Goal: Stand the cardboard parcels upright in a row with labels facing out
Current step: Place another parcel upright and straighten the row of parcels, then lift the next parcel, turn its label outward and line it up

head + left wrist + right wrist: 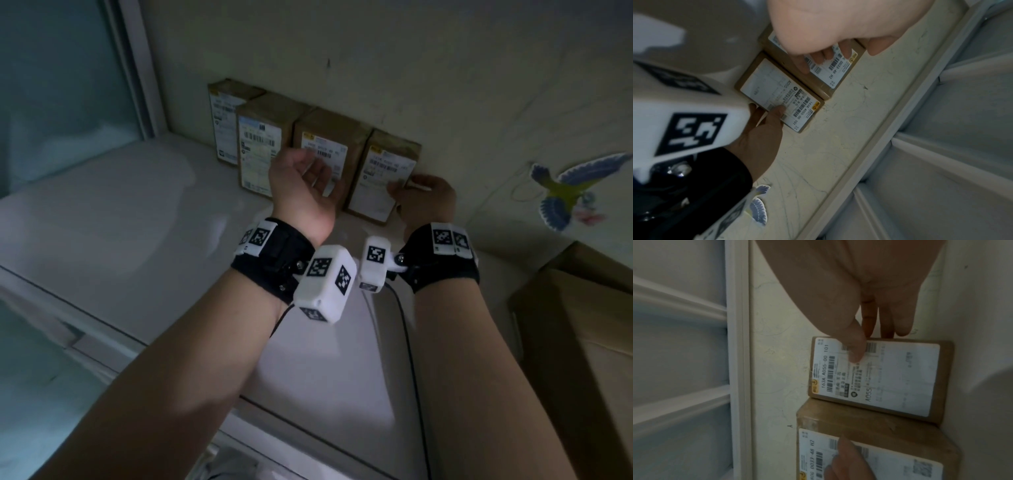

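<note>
Against the wall at the ledge's (137,212) back edge, four parcels stand upright; your right hand (428,202) pinches the end parcel (383,178), thumb on its label, fingers seemingly behind; your left hand (305,185) hovers uncurled at its neighbour (325,150).

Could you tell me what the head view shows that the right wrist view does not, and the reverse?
Only the head view shows all four parcels in a row, including the two leftmost parcels, plus the bird sticker. Only the right wrist view makes the rightmost label's code A055 legible. Both show the right hand gripping the rightmost parcel, thumb on its label, and the left hand at the third parcel.
</note>
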Action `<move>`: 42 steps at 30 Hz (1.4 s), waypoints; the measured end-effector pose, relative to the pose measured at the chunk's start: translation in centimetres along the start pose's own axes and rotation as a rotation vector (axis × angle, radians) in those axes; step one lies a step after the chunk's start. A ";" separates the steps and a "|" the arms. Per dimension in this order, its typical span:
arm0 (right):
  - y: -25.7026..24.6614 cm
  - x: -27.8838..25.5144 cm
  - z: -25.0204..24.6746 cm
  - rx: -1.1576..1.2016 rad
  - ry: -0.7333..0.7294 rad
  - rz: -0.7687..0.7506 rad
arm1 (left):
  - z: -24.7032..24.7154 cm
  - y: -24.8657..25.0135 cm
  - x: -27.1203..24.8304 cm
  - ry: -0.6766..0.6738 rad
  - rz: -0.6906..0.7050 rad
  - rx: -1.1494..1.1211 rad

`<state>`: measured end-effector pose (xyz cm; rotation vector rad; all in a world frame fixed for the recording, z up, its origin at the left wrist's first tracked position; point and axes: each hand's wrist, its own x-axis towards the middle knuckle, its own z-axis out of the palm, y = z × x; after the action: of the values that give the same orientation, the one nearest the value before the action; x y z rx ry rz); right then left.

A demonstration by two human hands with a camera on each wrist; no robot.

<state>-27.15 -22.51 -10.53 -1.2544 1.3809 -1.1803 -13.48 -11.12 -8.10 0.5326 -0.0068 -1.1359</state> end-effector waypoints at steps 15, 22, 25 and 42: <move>-2.4 -3.5 -2.0 0.112 -0.101 0.090 | -0.4 0.0 -0.4 -0.052 -0.016 -0.021; -4.0 -8.7 -4.9 0.097 -0.158 0.124 | -0.5 -0.8 -0.4 -0.149 -0.185 -0.059; -3.5 -10.7 -7.1 0.108 -0.092 0.122 | -0.7 -1.8 -1.0 -0.205 -0.266 0.025; -1.8 -22.5 -21.7 0.452 0.120 -0.092 | 2.9 -13.1 -13.7 -0.508 -0.716 0.467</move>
<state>-46.51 1.55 -5.32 -0.9432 1.0653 -1.5496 -31.52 -4.55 -7.33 0.6657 -0.5716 -1.9709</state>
